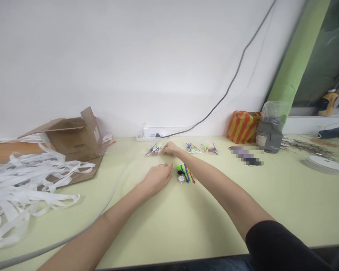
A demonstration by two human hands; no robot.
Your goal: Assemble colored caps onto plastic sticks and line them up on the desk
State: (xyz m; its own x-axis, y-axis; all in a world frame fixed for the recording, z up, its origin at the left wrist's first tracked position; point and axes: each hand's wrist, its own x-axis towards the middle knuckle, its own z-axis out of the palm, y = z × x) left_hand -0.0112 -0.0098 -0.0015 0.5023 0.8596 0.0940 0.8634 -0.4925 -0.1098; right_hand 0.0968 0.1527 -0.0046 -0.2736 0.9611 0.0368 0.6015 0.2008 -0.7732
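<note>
My right hand (pixel 171 148) reaches across to the far side of the table. Its fingers are pinched together at the right edge of a small clear plastic bag (pixel 153 150) of thin, brightly coloured pieces. Lower down, my left hand (pixel 157 177) lies on the table with its fingers stretched out and nothing visible in them. Just right of it is a cluster of green, blue, yellow and red plastic strips (pixel 188 174), with a small white round piece (pixel 181 179) and a black one beside them. Two similar bags, a middle one (pixel 192 148) and a right one (pixel 210 149), lie beyond my right forearm.
White ribbon (pixel 39 177) is heaped at left by an open cardboard box (pixel 73 139). A grey cable (pixel 110 201) crosses the table's left side. A power strip (pixel 149 137) sits by the wall. At right are a striped bag (pixel 243 126), a grey bag (pixel 269 137) and a white spool (pixel 324 164).
</note>
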